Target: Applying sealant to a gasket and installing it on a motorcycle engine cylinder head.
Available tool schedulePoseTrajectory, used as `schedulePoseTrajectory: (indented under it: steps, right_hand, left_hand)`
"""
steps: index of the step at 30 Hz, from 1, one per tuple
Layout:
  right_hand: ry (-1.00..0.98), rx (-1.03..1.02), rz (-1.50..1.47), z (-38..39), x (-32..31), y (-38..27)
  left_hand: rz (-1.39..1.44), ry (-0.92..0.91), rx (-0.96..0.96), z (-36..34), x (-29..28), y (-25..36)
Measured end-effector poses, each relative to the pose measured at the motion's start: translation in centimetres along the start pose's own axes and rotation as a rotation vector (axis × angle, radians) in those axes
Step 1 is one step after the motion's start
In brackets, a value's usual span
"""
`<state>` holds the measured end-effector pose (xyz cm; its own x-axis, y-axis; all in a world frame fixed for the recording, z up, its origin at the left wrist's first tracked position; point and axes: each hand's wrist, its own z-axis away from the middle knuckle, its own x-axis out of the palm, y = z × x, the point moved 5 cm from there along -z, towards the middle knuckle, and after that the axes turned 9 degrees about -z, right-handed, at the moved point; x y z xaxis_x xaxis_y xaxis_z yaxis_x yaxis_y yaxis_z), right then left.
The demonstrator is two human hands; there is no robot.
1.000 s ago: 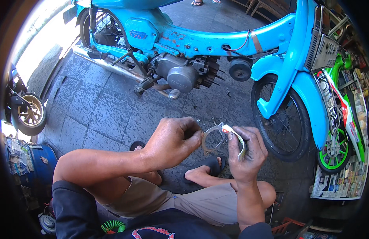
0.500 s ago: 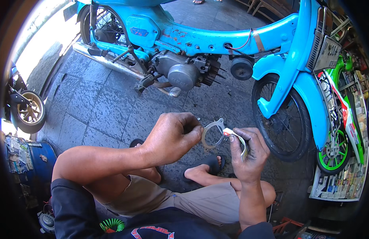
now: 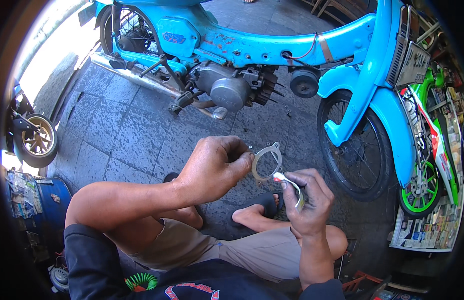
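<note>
My left hand (image 3: 212,167) pinches the left edge of a flat, pale metal ring gasket (image 3: 255,169) with small lobed tabs. The gasket is held tilted above the floor, in front of my knees. In my right hand (image 3: 312,200) is a small flattened squeeze tube (image 3: 299,199), pale with a red patch near its white tip. Thumb and fingers close round the tube. Its tip is at the lower right rim of the gasket; whether it touches is too small to tell.
A blue motorbike (image 3: 292,47) stands across the far side, its engine (image 3: 227,90) exposed. At the right are a green-wheeled bike (image 3: 422,192) and a display case (image 3: 427,232). A blue drum (image 3: 54,200) and a loose wheel (image 3: 37,140) are at the left. Small parts lie on the tiled floor.
My right hand and the tube have moved slightly left and down, the tip shifting from the gasket's right side to its lower right. The gasket has tilted a little.
</note>
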<state>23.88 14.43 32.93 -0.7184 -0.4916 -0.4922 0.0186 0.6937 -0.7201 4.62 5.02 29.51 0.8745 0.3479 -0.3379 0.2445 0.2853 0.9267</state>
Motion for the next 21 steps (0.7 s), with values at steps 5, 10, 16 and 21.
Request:
schedulePoseTrajectory:
  steps: [5, 10, 16, 21]
  right_hand:
    - [0.106, 0.050, 0.048, 0.4, -0.9, 0.9]
    - [0.083, 0.048, 0.051, 0.6, -0.9, 1.0]
    - [0.131, 0.060, 0.050, 0.5, -1.0, 0.7]
    - [0.126, 0.047, 0.050, 0.3, -0.8, 0.6]
  left_hand:
    - [-0.002, -0.005, 0.034, 0.1, 0.1, 0.1]
    - [0.024, 0.000, 0.016, 0.1, 0.0, 0.3]
    - [0.009, -0.022, 0.014, 0.2, 0.1, 0.3]
    - [0.002, -0.014, 0.015, 0.2, 0.2, 0.2]
